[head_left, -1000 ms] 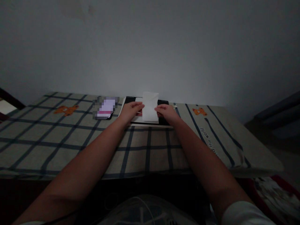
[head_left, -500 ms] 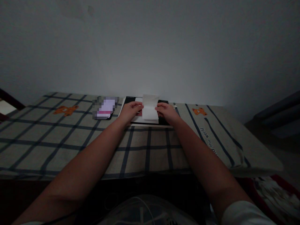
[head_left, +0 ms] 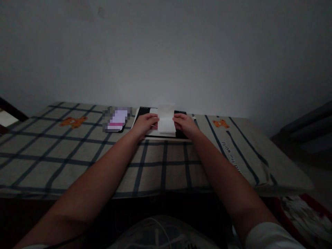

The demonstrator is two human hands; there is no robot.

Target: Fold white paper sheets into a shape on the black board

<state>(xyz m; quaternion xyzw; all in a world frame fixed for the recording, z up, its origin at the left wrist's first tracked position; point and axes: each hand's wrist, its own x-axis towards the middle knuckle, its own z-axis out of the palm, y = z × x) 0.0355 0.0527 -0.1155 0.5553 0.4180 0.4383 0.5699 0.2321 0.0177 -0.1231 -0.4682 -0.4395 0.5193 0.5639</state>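
Both my hands reach to the far side of a table covered with a plaid cloth (head_left: 160, 162). My left hand (head_left: 145, 122) pinches the left edge of a white folded paper (head_left: 166, 119), and my right hand (head_left: 184, 123) pinches its right edge. The paper stands partly upright, its top flap bent over. Under it lies a black and white notebook (head_left: 181, 113) flat on the cloth, close to the wall.
A phone with a lit, blurred screen (head_left: 117, 119) lies left of the notebook. Orange bear prints (head_left: 73, 121) mark the cloth. A dark chair part (head_left: 10, 110) shows at the left edge. Red patterned fabric (head_left: 306, 211) lies low on the right.
The paper's top part has folded down a little, so the sheet looks shorter. My hands have stayed at its two edges.
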